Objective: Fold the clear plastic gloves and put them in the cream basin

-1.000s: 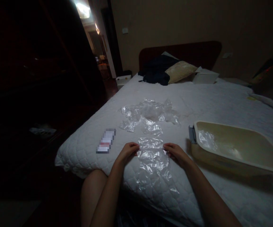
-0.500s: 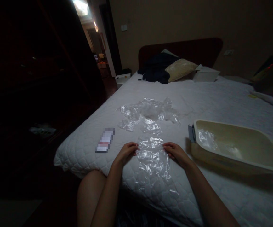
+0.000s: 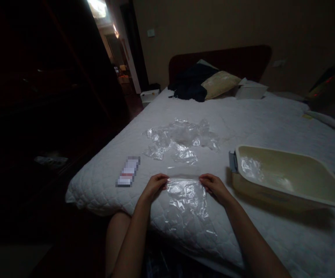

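Note:
A clear plastic bag lies flat over the near edge of the bed, its upper edge drawn into a straight line. My left hand pinches the left end of that line, and my right hand pinches the right end. Just beyond it spreads a loose heap of crumpled clear plastic bags. Left of my left hand rests a blurred-out flat rectangular item. On my right stands a cream plastic bin with a grey latch and some clear plastic inside.
White quilted bedding covers the bed. Toward the headboard are dark cloth, a yellowish pillow and a white box. The floor at left is dark, with a pale item on that side.
The bag's upper part, wrinkled before, is now pulled taut and straight between my hands. My hands stay in nearly the same place, and my knee has shifted slightly right.

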A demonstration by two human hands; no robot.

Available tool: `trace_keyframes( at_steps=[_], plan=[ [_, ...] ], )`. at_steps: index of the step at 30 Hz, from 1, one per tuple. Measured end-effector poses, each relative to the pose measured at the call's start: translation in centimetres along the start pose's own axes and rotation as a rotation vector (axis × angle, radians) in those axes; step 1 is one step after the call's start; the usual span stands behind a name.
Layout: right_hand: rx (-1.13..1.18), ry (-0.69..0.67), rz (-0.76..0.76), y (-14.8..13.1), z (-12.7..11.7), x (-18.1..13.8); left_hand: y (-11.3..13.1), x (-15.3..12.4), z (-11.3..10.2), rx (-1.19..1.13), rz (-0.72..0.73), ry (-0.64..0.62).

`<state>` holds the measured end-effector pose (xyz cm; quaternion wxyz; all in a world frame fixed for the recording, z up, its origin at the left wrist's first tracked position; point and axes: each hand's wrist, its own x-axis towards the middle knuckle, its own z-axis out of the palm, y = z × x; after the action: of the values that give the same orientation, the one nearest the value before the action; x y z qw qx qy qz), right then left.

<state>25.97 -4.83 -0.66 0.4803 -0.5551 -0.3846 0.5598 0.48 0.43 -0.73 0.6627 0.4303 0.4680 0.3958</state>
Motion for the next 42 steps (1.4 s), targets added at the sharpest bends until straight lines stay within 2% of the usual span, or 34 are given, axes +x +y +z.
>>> trace_keyframes(
  at_steps=[7,16,32,42],
  plan=[
    [-0.002,-0.01,-0.038,0.7,-0.3,0.2,0.6,-0.6,-0.5,-0.077,-0.039,-0.092],
    [0.012,0.018,0.001,0.2,0.0,-0.2,-0.5,-0.2,-0.4,-0.082,0.015,-0.032],
    [0.004,0.006,-0.044,1.0,-0.4,0.0,-1.1,0.0,-0.4,-0.007,0.05,0.017],
    [-0.017,0.007,-0.051,0.3,-0.3,-0.3,-0.4,-0.5,-0.1,0.021,0.055,0.007]
  ],
)
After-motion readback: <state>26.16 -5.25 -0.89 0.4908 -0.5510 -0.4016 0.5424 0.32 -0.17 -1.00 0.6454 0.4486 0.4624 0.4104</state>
